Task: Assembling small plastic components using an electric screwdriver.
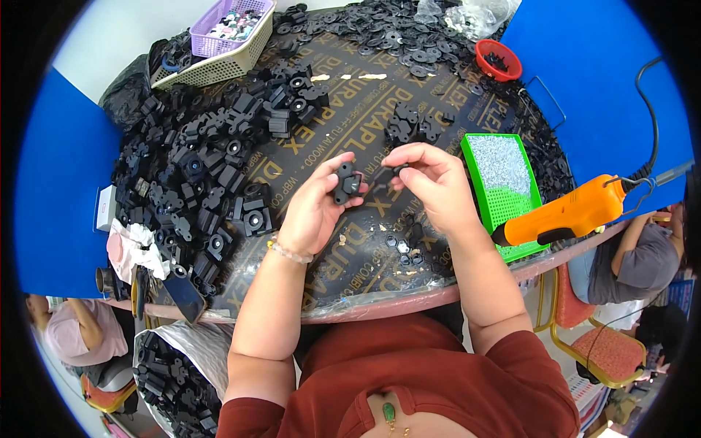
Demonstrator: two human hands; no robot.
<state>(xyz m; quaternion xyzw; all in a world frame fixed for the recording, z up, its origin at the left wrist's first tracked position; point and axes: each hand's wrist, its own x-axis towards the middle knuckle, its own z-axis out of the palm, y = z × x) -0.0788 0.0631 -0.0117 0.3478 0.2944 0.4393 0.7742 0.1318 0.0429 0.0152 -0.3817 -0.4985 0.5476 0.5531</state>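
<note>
Over the middle of the table, my left hand is closed around a black plastic housing with a rounded, eared end facing up. Close to its right, my right hand pinches a small dark part between thumb and fingertips; its exact kind is too small to make out. The two pieces are a short gap apart. Beyond my right hand stands a small cluster of black parts. A few hexagonal black pieces lie on the table below it.
Black housings heap on the left, flat black discs at the back. A green tray of small metal pieces sits right, under an orange electric screwdriver. A red bowl, stacked baskets and a phone rest near the edges.
</note>
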